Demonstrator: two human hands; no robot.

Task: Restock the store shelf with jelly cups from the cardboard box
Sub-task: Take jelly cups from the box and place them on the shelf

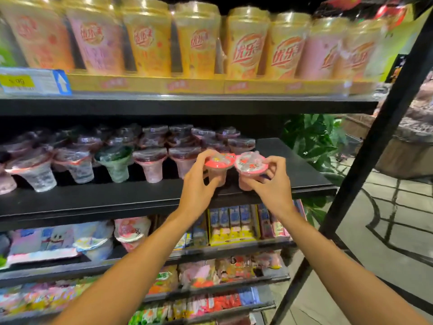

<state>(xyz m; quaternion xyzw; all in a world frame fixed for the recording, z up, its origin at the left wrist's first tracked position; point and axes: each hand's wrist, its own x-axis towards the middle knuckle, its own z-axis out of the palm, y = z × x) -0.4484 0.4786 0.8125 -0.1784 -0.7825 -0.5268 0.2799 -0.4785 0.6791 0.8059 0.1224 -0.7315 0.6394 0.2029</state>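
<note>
My left hand (pixel 199 181) grips a pink jelly cup with a red lid (pixel 219 161) at the front of the black middle shelf (pixel 117 200). Right beside it, my right hand (pixel 271 184) holds a second pink jelly cup (pixel 250 164) by its rim and side. Both cups stand upright, side by side, at or just above the shelf's front right part. Several jelly cups (pixel 150 164) stand in rows to the left and behind, mostly pink, one green (pixel 114 164). The cardboard box is out of view.
Tall yellow and pink drink cups (pixel 196 41) fill the shelf above. Snack packs (pixel 234 224) line the lower shelves. A black slanted frame post (pixel 375 146) stands at the right, with green plant leaves (pixel 311 137) behind the shelf end. Bare shelf surface (pixel 288 160) lies right of the cups.
</note>
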